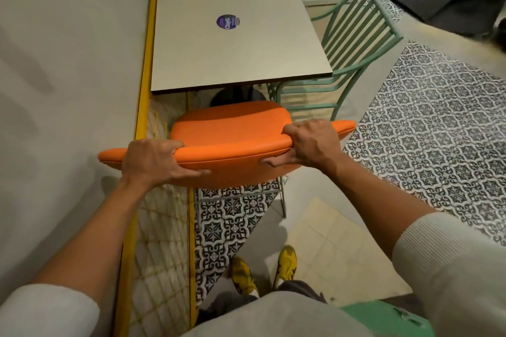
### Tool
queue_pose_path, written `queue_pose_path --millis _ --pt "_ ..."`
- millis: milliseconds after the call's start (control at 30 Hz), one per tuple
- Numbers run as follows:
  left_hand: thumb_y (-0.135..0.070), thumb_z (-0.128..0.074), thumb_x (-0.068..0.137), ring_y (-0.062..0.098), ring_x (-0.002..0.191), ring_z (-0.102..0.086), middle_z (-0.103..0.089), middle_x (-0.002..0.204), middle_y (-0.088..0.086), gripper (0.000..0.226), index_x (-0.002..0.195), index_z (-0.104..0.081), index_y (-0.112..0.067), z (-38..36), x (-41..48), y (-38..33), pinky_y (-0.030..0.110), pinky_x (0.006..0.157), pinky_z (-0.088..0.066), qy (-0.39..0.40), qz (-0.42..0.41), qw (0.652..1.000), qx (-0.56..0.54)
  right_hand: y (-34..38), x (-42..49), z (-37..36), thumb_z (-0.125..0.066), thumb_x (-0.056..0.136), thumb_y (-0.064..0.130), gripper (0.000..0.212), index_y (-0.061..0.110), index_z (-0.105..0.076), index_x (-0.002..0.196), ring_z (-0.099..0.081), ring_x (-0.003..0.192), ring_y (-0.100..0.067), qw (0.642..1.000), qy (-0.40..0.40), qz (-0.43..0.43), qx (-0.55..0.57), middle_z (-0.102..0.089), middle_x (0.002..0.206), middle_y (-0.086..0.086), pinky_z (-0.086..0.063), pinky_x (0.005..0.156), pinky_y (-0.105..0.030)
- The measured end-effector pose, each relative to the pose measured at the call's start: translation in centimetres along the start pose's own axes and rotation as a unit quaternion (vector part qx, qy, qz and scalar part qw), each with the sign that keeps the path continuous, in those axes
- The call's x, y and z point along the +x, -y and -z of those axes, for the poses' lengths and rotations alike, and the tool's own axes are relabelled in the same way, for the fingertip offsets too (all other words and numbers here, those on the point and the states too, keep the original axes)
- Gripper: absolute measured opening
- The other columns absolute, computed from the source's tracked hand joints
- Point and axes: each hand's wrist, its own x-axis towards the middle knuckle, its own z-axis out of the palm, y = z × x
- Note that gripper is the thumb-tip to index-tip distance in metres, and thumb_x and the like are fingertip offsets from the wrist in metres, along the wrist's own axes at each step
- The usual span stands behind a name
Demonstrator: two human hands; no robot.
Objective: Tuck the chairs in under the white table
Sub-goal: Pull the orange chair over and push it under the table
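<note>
Directly in front of you, the orange chair [230, 128] stands at the near edge of the white surface [235, 44], its seat just short of that edge and not yet under it. Your left hand [156, 161] is clenched around the left part of the curved backrest, thumb on the back face and fingers curled over the top rim. Your right hand [309, 145] grips the right part of the same backrest in the same way, fingers over the rim and thumb beneath. Both forearms are bare, with pale sleeves pushed up near the elbows. A round purple sticker [227, 21] sits near the middle of the white surface, whose dark pedestal base [235, 94] shows just beyond the chair seat. On the right side of the surface a green metal chair [353, 44] with a slatted back stands turned towards it, its seat partly under the top. A yellow rail [142, 96] runs along the wall on the left. Your yellow shoes [286, 262] stand on the patterned floor tiles [427, 123] below.
</note>
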Motion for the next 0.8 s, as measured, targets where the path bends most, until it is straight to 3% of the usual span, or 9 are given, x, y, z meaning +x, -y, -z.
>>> queue_pose_path --millis 300,433,667,800 --pt "-0.115 -0.038 0.057 0.017 0.046 -0.055 -0.056 0.054 -0.008 0.092 0.075 -0.067 -0.030 -0.2 1.2 0.4 0.028 0.052 -0.049 0.017 -0.003 1.000 0.017 -0.5 0.7 -0.8 -0.036 0.070 0.111 0.092 0.023 -0.062 0.074 -0.057 0.054 -0.024 1.000 -0.001 -0.016 0.023 -0.062 0.066 0.003 -0.048 0.059 -0.032" --pt "-0.115 -0.039 0.057 0.015 0.047 -0.056 -0.057 0.055 -0.009 0.093 0.077 -0.070 -0.030 -0.4 0.6 0.3 0.029 0.052 -0.051 0.019 0.012 1.000 0.014 0.0 0.4 -0.9 -0.037 0.070 0.110 0.090 0.023 -0.059 0.071 -0.054 0.051 -0.022 0.999 -0.016 -0.021 0.024 -0.059 0.063 0.004 -0.035 0.058 -0.030" --pt "-0.116 -0.041 0.053 0.013 0.054 -0.060 -0.062 0.059 -0.014 0.091 0.082 -0.072 -0.036 0.3 0.2 -0.2 0.029 0.055 -0.051 0.039 0.035 0.999 -0.003 0.1 0.2 -0.8 -0.034 0.072 0.110 0.090 0.025 -0.063 0.076 -0.055 0.054 -0.020 1.000 0.008 -0.016 0.021 -0.061 0.066 0.005 -0.031 0.060 -0.030" --pt "-0.117 -0.039 0.050 0.012 0.062 -0.064 -0.064 0.064 -0.016 0.091 0.086 -0.072 -0.040 0.8 0.5 -0.5 0.028 0.060 -0.050 0.068 0.047 0.996 -0.022 -0.1 0.5 -0.1 -0.034 0.072 0.110 0.090 0.026 -0.064 0.078 -0.055 0.054 -0.017 0.998 0.053 -0.005 0.043 -0.060 0.066 0.008 -0.043 0.056 -0.030"
